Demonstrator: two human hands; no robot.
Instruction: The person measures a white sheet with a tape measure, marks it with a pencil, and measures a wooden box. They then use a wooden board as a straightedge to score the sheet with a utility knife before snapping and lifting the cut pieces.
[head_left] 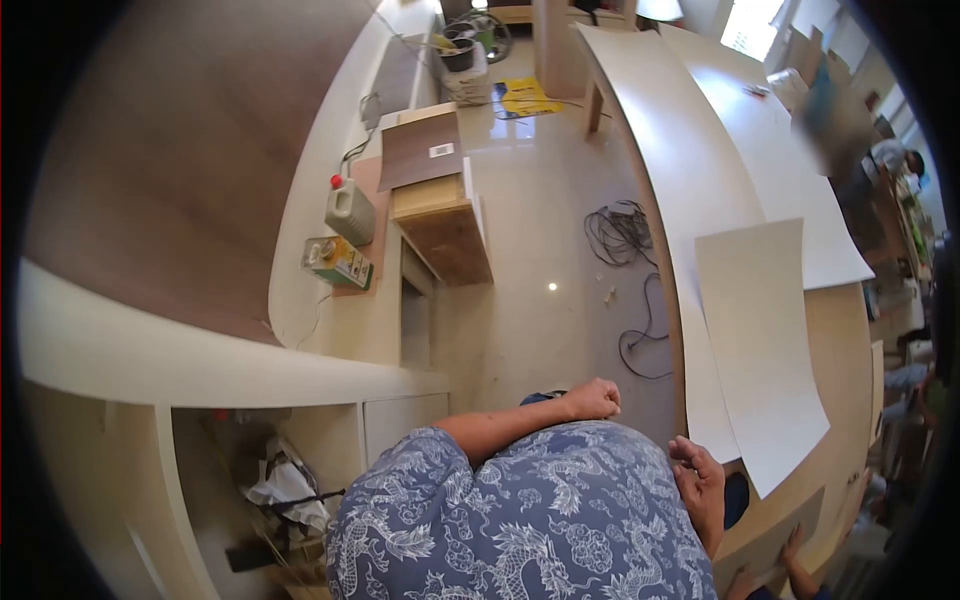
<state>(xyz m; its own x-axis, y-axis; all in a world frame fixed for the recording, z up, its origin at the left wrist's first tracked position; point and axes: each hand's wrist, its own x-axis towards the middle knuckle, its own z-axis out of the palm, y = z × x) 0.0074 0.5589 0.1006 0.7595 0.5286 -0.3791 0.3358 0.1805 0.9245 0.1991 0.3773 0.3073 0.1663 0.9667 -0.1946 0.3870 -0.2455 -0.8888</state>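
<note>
Worktable: long, light wood tone, covered mostly w/ white sheets; shorter sheet laid over them at near end, R of wearer.
L hand: held before patterned shirt, loosely clenched; contents, if any, can't be told.
R hand: released, fingers half bent, nr table edge & shorter sheet; contact can't be told.
Floor: pale, glossy, light reflected; dark cable bundled by table.
L side: pale ledge w/ grey jug, red-capped, & tin; wooden box topped by brown panel.
Far end: black bucket; yellow bag lying flat.
R bkgd: people, blurred; at lower R, co-worker's hand on grey board.
Labels: panel's white sticker, tin's print, bag's lettering; all too small to read.
</note>
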